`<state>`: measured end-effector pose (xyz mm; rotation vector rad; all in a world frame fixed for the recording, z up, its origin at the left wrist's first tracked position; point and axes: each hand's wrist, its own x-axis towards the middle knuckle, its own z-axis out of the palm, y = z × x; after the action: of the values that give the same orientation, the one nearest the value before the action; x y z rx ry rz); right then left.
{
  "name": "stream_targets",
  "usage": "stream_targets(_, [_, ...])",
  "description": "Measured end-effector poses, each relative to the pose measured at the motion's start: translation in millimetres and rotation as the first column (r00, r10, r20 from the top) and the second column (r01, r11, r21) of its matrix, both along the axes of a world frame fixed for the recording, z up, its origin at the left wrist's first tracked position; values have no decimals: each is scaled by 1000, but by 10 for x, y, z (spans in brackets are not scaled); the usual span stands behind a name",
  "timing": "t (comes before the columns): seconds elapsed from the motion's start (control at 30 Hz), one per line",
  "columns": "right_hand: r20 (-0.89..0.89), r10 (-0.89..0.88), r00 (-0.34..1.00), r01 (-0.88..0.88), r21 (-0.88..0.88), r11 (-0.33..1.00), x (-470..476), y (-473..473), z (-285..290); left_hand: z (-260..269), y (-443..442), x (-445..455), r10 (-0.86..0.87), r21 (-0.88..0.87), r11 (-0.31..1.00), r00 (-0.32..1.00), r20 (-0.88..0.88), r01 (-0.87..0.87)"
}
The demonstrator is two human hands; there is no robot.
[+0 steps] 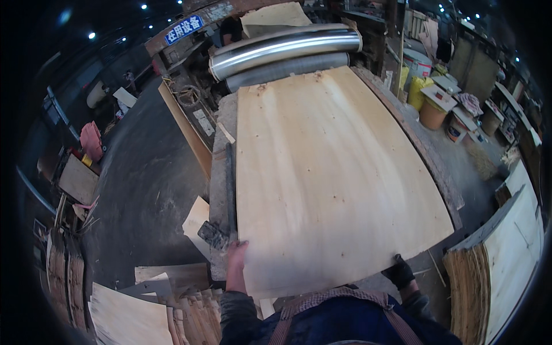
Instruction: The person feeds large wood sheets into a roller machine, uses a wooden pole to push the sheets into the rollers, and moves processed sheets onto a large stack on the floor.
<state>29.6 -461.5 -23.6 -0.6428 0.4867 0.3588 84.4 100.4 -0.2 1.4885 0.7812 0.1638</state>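
Note:
A large, pale wood veneer sheet lies before me on a machine table, its far edge close to a pair of rollers. My left hand, bare, grips the sheet's left edge near the front corner, thumb on top. In a dark glove, my right hand holds the near edge towards the right; its fingers are partly hidden under the sheet. Above the far edge sits a shiny metal roller, with a duller roller below it.
A second sheet and a person's dark sleeve show behind the rollers. Veneer stacks stand at right and lower left. A dirty block-like part juts out beside my left hand. Buckets stand far right.

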Motion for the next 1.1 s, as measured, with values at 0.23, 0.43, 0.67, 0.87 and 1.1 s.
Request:
stream_targets(0.23, [96,-20,995,35,-162,986,74,37,504,176,-55,83,133,-5,991,975,178,-134])
stream_targets(0.43, [9,-94,996,94,44,995,95,-25,-196,-67,-144,28,117,211,971,993,4,-115])
stream_targets(0.67, [-26,6,1000,-6,6,1000,58,1,-59,-304,76,-32,117,189,975,993,19,-118])
stream_targets(0.87, [-155,159,975,-193,-236,953,-11,-222,-94,-253,-11,43,0,314,949,999,54,-17])
stream_targets(1.1, [-158,90,983,-127,-246,961,-829,-238,75,-229,121,-43,-87,426,903,994,69,49])
